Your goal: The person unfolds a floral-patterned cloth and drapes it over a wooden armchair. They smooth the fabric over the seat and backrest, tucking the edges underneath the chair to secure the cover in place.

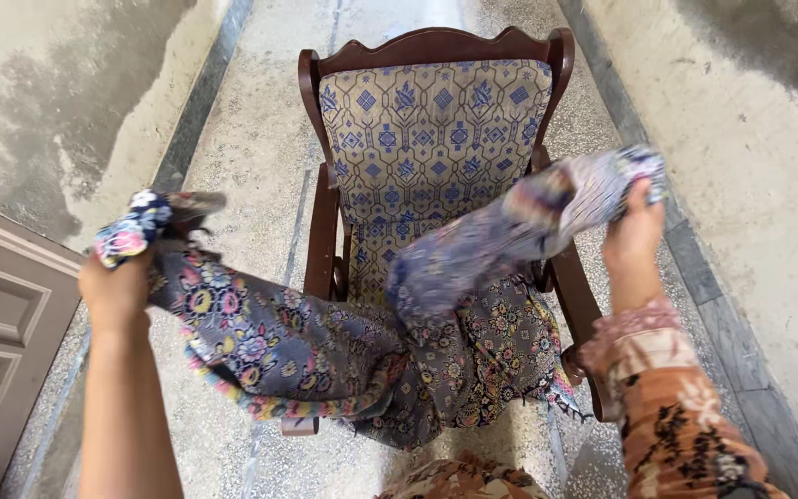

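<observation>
Cloth: a long floral cloth (pixel 325 351) hangs between both hands, its middle sagging below them onto the seat of the chair (pixel 436 139)
Long axis: runs side to side, from the left hand across and slightly upward to the right hand, with the lowest part of the sag between the two wrists
Left hand: the left hand (pixel 114 286) is closed in a fist round one bunched end of the cloth, which sticks up above the knuckles as a small wad
Right hand: the right hand (pixel 634 236) is closed round the other end, higher and farther forward than the left; the cloth here is blurred, so its folds cannot be read
Nearer hand: the sagging middle lies about evenly between the two, a little closer under the right forearm (the heap sits toward that side of the seat)
Cloth material: thin, soft, drapes in loose folds; dark blue-grey ground with pink and yellow flowers, a striped border and a short fringe at the lower edge
Chair: beyond the hands, dark polished wood frame with a curved top, back padded in beige fabric with a blue geometric pattern
Floor: speckled stone with darker strips, below and around the chair
</observation>
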